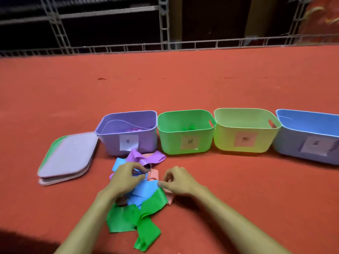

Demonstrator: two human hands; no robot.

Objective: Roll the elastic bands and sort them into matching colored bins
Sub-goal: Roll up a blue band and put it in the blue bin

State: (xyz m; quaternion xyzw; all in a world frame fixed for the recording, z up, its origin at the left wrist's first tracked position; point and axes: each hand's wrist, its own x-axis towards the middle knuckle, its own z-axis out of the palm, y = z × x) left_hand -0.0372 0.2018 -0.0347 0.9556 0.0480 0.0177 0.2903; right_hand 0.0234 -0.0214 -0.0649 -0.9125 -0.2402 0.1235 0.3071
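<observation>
Red-orange felt-like covering is stretching across the whole surface [220, 85], which is carrying everything. Four bins are standing in a row across it, touching or nearly so: purple bin [111, 143], green bin [170, 143], yellow-green bin [225, 142] and blue bin [289, 143], the last running off the right edge. Each is wearing a paper label on its front wall; the writing is too blurred to read. Small purple rolls [134, 129] are lying inside the purple bin, and green rolls [189, 127] inside the green bin. A stack of lids [67, 158] is lying flat just left of the purple bin.

Loose bands are lying heaped in front of the purple bin: a purple band [157, 157] touching its base, a pink band [153, 174] and a blue band [146, 189] in the middle, a green band [146, 230] trailing nearest the person. Left hand [126, 177] is hovering over the heap's middle, fingers curling and pinching the blue band, and it is covering part of the heap. Right hand [177, 180] is sitting just beside it, fingers curled narrow, thumb and forefinger pinching the blue band's right corner — the pink band is poking out beneath.

Behind the surface's far edge a grey metal truss frame [164, 24] is standing against a dark room.
</observation>
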